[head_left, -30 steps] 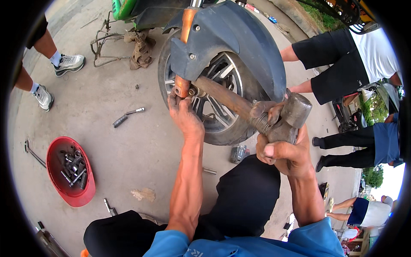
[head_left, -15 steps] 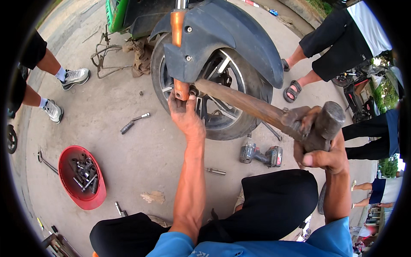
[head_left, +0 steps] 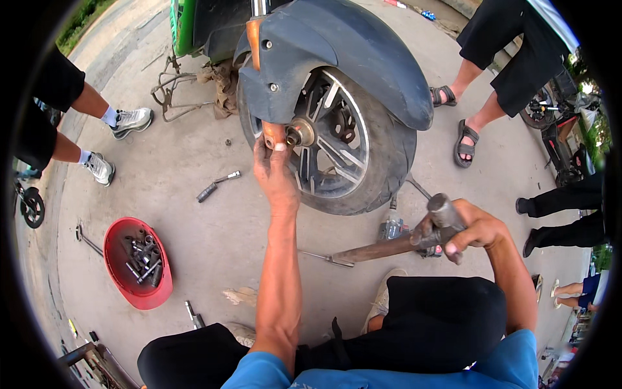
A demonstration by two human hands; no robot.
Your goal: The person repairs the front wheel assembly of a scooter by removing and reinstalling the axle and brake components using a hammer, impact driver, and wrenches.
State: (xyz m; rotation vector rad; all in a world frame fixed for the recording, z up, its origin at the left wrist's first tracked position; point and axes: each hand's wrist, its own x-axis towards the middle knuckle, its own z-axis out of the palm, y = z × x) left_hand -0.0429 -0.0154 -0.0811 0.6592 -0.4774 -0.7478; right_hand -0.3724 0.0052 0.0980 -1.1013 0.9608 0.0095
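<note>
My left hand [head_left: 275, 172] pinches the lower end of an orange fork leg [head_left: 271, 133] on the front wheel [head_left: 355, 180], beside the metal hub fitting [head_left: 298, 133] at the axle. A dark grey fender [head_left: 343, 45] arches over the tyre. My right hand [head_left: 476, 230] is closed round the head end of a hammer [head_left: 376, 249], its wooden handle pointing down and left over the ground, apart from the wheel.
A red hard hat [head_left: 152, 295] holds sockets. A cordless power tool [head_left: 392, 227] and rods lie near the wheel. Bystanders' legs stand left [head_left: 94, 104] and right [head_left: 492, 91]. A wire frame [head_left: 165, 87] with brown cloth lies behind, near the green-trimmed vehicle body [head_left: 183, 26].
The hammer handle has swung down and left, away from the wheel hub to low over the ground, as my right hand moved. My left hand has stayed on the fork end.
</note>
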